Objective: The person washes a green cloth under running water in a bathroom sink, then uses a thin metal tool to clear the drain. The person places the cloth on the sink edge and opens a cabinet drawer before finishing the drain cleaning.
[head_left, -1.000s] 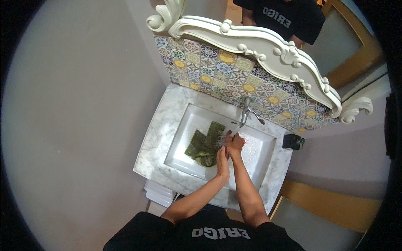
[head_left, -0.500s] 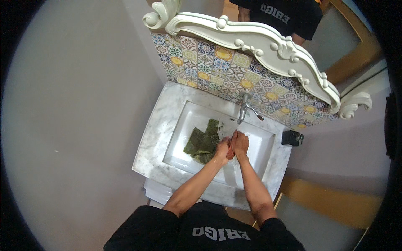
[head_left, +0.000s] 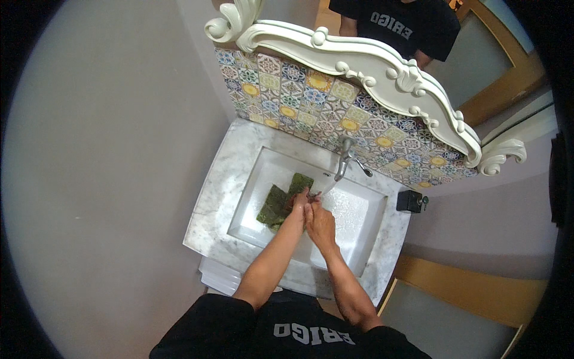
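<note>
Green cloth (head_left: 273, 204) lies in the basin (head_left: 362, 224) by the touching left hand (head_left: 300, 202) and right hand (head_left: 320, 224), their openness and hold unclear.

Green cloth (head_left: 275, 203); grey-veined white counter (head_left: 206, 206); multicoloured patterned tiles (head_left: 293, 90).

Touching left hand (head_left: 299, 202) with right hand (head_left: 320, 224), just beside it; stretching bare left forearm (head_left: 272, 257) and right forearm (head_left: 347, 280) back from the contact, spreading apart.

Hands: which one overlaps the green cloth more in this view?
The left hand: it shows in front of the cloth, while the right hand shows mostly against the white sink.
</note>
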Demonstrator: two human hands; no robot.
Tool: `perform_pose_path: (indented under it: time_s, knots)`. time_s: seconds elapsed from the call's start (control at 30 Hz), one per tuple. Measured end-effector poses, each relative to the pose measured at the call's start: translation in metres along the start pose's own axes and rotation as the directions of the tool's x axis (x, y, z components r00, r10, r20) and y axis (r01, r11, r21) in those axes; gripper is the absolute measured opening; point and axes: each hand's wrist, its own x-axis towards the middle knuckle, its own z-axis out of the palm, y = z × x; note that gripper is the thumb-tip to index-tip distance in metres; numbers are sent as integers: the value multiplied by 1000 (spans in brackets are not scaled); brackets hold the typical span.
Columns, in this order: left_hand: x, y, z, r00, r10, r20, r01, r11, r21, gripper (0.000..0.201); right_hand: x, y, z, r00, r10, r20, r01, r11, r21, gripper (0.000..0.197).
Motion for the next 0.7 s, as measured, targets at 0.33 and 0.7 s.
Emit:
perform_pose_path:
  time_s: [0.33, 0.7]
  knots:
    - [-51, -69, 40, 973, 228, -26, -218, 954, 204, 56, 73, 90, 5, 948, 164, -273, -200, 974, -110, 38]
    - [-11, -24, 2, 993, 110, 34, -114, 975, 192, 36, 4, 23, 12, 967, -133, -218, 143, 989, 32, 37]
